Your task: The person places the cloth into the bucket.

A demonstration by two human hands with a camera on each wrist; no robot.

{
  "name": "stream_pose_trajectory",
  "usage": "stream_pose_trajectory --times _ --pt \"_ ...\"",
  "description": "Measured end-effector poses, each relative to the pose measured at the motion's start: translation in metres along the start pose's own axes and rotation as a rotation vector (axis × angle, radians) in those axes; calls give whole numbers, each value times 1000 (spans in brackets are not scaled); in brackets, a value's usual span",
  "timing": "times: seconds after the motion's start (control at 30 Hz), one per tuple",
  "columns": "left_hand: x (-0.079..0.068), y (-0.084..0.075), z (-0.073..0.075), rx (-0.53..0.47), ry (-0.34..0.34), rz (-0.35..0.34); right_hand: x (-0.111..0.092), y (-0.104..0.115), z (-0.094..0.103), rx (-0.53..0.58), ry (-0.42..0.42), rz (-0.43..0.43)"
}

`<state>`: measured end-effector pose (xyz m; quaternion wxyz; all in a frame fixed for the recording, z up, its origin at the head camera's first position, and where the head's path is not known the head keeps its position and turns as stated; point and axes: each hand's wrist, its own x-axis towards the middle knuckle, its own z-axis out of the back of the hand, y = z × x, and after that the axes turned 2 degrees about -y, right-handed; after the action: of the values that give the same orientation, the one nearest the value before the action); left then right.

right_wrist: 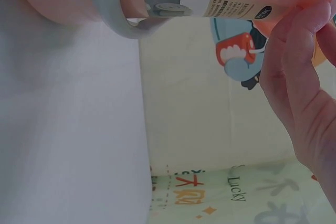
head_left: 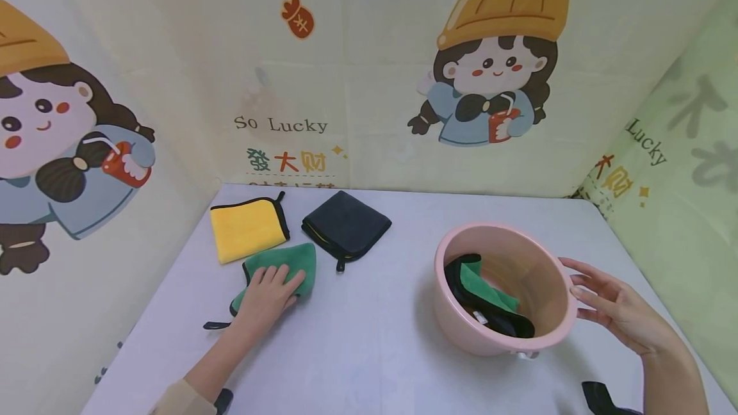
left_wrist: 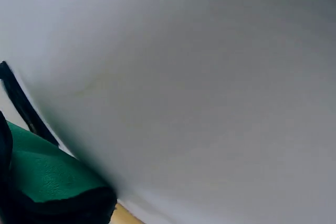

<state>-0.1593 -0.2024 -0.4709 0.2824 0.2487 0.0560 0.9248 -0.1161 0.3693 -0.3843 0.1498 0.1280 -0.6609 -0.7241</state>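
My left hand [head_left: 267, 296] rests on a green cloth [head_left: 302, 261] with black edging, fingers spread over its top. Its black loop [head_left: 216, 325] lies beside my wrist. In the left wrist view, a corner of the green cloth [left_wrist: 47, 169] shows at lower left; my fingers are out of sight there. On the right, a pink bucket [head_left: 461, 332] stands upright, holding a black-and-green cloth [head_left: 490, 300]. My right hand [head_left: 619, 309] touches the bucket's right rim with extended fingers and thumb. In the right wrist view, fingertips [right_wrist: 317, 14] meet the pink wall near the rim.
Behind the green cloth lies a folded yellow cloth [head_left: 248, 232] with black trim. A folded dark cloth [head_left: 346, 223] sits to its right. The white table [head_left: 369, 338] meets printed curtains at the back and sides. A black strap [head_left: 602, 399] shows by my right wrist.
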Motion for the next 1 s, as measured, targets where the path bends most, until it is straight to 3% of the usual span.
stream_pose_trajectory --times 0.23,0.5,0.73,1.0 --pt "21 -2 19 -24 -108 -22 1 0 0 7 -1 6" --pt "57 -6 43 -6 -132 -65 0 0 0 -8 -13 -7" --pt "90 -12 54 75 -254 -140 1 -1 -1 -7 -16 -3" --pt "132 -24 65 106 -333 -218 1 0 -1 -13 -17 -6"
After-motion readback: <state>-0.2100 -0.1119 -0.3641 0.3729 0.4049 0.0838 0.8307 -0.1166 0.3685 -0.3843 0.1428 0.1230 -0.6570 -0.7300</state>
